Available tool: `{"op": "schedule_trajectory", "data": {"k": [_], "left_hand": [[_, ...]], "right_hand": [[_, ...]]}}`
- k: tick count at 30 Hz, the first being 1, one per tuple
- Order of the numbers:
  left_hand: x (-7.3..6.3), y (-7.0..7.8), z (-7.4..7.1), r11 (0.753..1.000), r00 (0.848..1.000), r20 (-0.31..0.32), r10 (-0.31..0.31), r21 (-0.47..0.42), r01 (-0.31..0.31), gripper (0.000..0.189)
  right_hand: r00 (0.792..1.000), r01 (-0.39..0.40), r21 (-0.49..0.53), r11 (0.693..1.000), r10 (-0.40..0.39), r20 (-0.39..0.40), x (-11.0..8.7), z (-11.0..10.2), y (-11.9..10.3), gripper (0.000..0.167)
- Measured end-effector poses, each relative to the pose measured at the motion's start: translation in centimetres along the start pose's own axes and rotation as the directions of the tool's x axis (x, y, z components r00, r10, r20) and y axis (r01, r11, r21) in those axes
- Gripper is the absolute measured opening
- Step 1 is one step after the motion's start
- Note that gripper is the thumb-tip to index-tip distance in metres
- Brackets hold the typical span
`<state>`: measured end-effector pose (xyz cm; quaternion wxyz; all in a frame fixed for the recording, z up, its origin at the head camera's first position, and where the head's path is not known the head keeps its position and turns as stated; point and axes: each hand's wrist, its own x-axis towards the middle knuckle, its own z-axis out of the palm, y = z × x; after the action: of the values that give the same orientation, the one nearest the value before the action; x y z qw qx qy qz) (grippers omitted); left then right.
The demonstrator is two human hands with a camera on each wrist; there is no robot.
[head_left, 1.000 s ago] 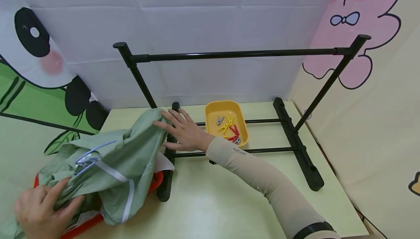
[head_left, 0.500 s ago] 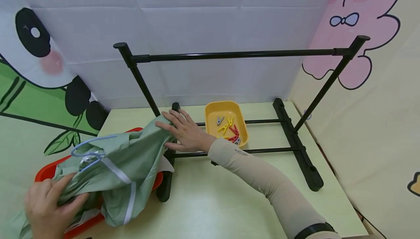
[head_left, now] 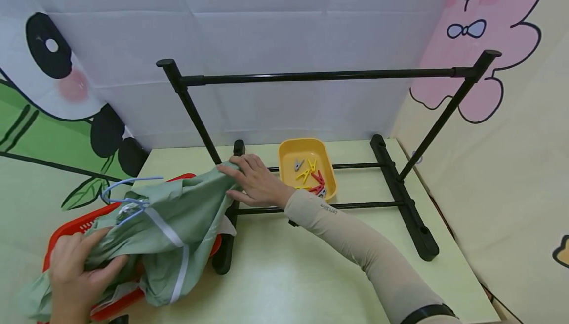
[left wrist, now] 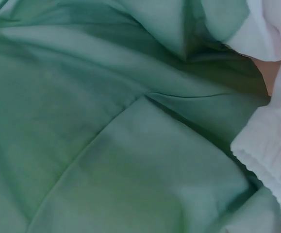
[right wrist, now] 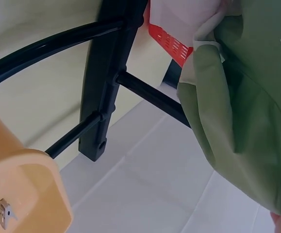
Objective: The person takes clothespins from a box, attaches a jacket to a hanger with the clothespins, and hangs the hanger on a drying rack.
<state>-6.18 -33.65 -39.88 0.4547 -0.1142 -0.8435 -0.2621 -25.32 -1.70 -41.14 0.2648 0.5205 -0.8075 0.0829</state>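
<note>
A sage-green garment (head_left: 178,210) with a white stripe is spread between my two hands, above a red basket (head_left: 84,222). My left hand (head_left: 80,269) grips its left part between thumb and fingers. At its upper right corner my right hand (head_left: 260,185) pinches the edge. A light blue hanger (head_left: 129,200) juts out at the garment's upper left; the rest of it is hidden. In the left wrist view green cloth (left wrist: 96,126) fills most of the picture, beside a white gathered edge (left wrist: 266,150). Small white lettering shows on the garment (right wrist: 256,97) in the right wrist view.
A black rack (head_left: 329,74) stands on the pale table (head_left: 338,264), its left foot (head_left: 222,260) close beside the basket. Inside the rack's base sits a yellow tray (head_left: 306,143) with several small clips (head_left: 315,181). A wall stands behind.
My left hand has moved right and slightly up with the garment, uncovering more of the red basket. The hanger has risen. My right hand has shifted slightly right and down, with the garment's corner.
</note>
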Motion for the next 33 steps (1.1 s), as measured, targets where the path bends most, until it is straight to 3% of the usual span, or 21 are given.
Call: {"op": "schedule_trajectory", "data": {"k": [12,16,22,30,33], "left_hand": [[0.1,-1.3,0.5,0.998,0.997,0.081,-0.014,-0.067,0.019,0.089],[0.3,-1.6,1.0,0.997,0.997,0.066,0.026,-0.074,-0.021,0.087],[1.0,-1.9,1.8,0.997,0.995,0.076,0.065,-0.050,-0.061,0.085],[1.9,-2.0,2.8,0.980,0.980,0.044,0.197,0.021,-0.198,0.081],[2.1,-2.0,3.0,0.977,0.977,0.050,0.206,0.037,-0.208,0.083]], "right_hand": [[0.988,0.017,-0.027,1.000,-0.021,-0.152,-0.8,0.1,-0.3,0.061],[0.985,0.002,0.007,1.000,-0.001,-0.171,-1.1,0.1,-0.5,0.051],[0.979,-0.085,0.080,0.993,0.098,-0.178,-1.7,0.3,-1.1,0.059],[0.954,-0.166,0.156,0.974,0.198,-0.226,-2.3,0.7,-1.7,0.052],[0.944,-0.183,0.182,0.966,0.225,-0.241,-2.4,0.8,-1.9,0.050]]}}
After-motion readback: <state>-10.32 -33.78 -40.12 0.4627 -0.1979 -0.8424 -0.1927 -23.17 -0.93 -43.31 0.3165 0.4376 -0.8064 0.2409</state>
